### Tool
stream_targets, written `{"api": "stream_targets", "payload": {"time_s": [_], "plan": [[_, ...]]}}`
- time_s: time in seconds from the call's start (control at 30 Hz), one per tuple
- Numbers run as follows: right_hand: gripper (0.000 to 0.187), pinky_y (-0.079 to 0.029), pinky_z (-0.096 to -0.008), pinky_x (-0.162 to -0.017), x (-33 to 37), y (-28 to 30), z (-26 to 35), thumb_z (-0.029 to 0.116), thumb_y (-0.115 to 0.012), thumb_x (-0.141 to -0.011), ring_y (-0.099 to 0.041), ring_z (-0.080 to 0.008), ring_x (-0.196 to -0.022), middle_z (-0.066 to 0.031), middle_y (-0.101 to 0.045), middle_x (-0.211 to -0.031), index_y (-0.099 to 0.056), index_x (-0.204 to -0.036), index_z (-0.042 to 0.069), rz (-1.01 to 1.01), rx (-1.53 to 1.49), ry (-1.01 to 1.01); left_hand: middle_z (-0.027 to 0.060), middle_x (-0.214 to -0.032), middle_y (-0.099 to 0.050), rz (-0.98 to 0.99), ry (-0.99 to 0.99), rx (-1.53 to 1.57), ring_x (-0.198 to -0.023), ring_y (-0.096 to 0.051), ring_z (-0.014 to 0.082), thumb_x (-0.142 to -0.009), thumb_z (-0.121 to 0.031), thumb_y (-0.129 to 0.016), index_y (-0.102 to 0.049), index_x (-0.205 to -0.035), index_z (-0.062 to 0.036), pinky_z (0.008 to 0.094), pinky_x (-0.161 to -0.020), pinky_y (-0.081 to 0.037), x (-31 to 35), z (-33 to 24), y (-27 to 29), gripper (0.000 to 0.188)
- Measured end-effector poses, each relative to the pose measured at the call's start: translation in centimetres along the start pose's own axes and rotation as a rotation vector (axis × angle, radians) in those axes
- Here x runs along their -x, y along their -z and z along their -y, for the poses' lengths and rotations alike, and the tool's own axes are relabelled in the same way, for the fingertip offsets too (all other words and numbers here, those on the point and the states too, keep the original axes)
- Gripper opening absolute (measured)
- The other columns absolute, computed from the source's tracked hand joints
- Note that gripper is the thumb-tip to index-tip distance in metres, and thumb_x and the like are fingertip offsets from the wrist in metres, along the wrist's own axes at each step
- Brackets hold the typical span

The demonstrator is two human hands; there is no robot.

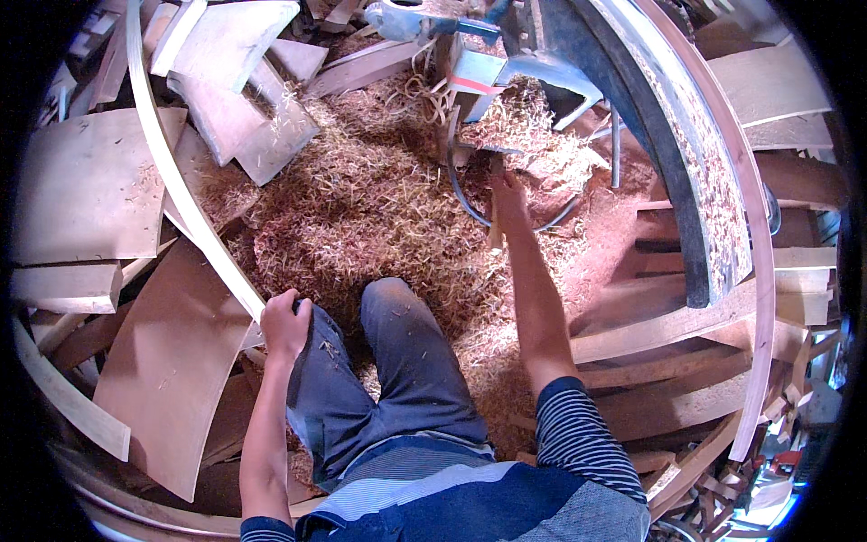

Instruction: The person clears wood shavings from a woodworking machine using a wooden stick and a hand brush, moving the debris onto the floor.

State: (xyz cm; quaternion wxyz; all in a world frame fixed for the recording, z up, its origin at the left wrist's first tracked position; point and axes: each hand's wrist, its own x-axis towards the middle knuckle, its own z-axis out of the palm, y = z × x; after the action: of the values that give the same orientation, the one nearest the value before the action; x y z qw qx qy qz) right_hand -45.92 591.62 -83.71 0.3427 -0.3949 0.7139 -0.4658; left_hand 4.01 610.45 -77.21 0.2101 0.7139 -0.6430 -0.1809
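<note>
My left hand (285,323) is closed round the near end of a long, curved, pale wooden strip (172,172), beside my left knee. The strip runs up and away past the far left edge of the picture. My right arm stretches forward to a blue-grey metal machine (477,68), and my right hand (508,188) is closed low in front of it. Something narrow shows just past the fingers and a yellowish piece (496,237) below them; I cannot make out what is gripped. A dark, thin curved cable or hose (461,194) loops round the hand.
A deep heap of wood shavings (361,190) covers the ground before my knees. Broad wooden boards (90,185) are stacked at left, curved planks (668,321) at right. A large dark curved machine part (668,135), shavings on it, arches at upper right, beside a long reddish wooden strip (763,298).
</note>
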Motion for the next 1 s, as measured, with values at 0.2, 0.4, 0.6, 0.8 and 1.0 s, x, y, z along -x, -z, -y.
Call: {"api": "stream_targets", "payload": {"time_s": [0.2,0.4,0.6,0.8,1.0], "plan": [[0.025,-0.048,-0.0361,-0.042,7.5,-1.5,2.5,0.026,-0.062,-0.099,-0.057,-0.0198,-0.049,-0.0077,-0.056,-0.072,-0.061,-0.112,0.004,0.037,-0.212,-0.263,0.0209,-0.088,-0.068,-0.004,0.012,-0.027,-0.089,-0.065,0.0396,-0.084,-0.026,-0.067,-0.069,-0.091,-0.0025,0.0503,-0.08,-0.05,0.3,0.4,0.2,0.025],[0.026,-0.047,-0.0396,-0.041,12.5,-2.9,8.1,0.025,-0.062,-0.099,-0.056,-0.0234,-0.047,-0.0099,-0.054,-0.067,-0.057,-0.1,-0.001,0.064,-0.533,-0.428,0.021,-0.09,-0.069,-0.007,0.003,-0.028,-0.091,-0.065,0.0396,-0.085,-0.028,-0.068,-0.07,-0.095,-0.0028,0.0496,-0.081,-0.051,0.3,0.8,-0.7,0.027],[0.029,-0.049,-0.0411,-0.042,1.1,-4.4,4.4,0.029,-0.065,-0.096,-0.058,-0.0271,-0.047,-0.0124,-0.059,-0.062,-0.061,-0.085,0.002,-0.015,-0.668,-0.372,0.0204,-0.094,-0.07,-0.009,0.031,-0.058,-0.094,-0.065,0.0387,-0.084,-0.028,-0.07,-0.071,-0.099,-0.0027,0.0483,-0.083,-0.051,0.2,0.7,-0.5,0.029],[0.029,-0.05,-0.04,-0.045,-6.3,-3.8,1.6,0.028,-0.065,-0.096,-0.057,-0.0244,-0.048,-0.0095,-0.061,-0.069,-0.066,-0.104,0.0,-0.165,-0.237,-0.279,0.0202,-0.094,-0.069,0.01,0.041,-0.039,-0.094,-0.065,0.0386,-0.084,-0.028,-0.07,-0.07,-0.097,-0.0038,0.0485,-0.083,-0.05,0.5,0.2,0.2,0.027],[0.032,-0.045,-0.0311,-0.054,-0.6,2.1,3.6,0.028,-0.06,-0.099,-0.056,-0.0143,-0.063,-0.0029,-0.06,-0.075,-0.065,-0.121,0.005,0.102,0.104,-0.086,0.0203,-0.093,-0.069,0.015,0.075,-0.005,-0.093,-0.065,0.0394,-0.084,-0.028,-0.07,-0.07,-0.096,-0.0031,0.0488,-0.082,-0.05,0.9,0.4,1.0,0.027]]}}
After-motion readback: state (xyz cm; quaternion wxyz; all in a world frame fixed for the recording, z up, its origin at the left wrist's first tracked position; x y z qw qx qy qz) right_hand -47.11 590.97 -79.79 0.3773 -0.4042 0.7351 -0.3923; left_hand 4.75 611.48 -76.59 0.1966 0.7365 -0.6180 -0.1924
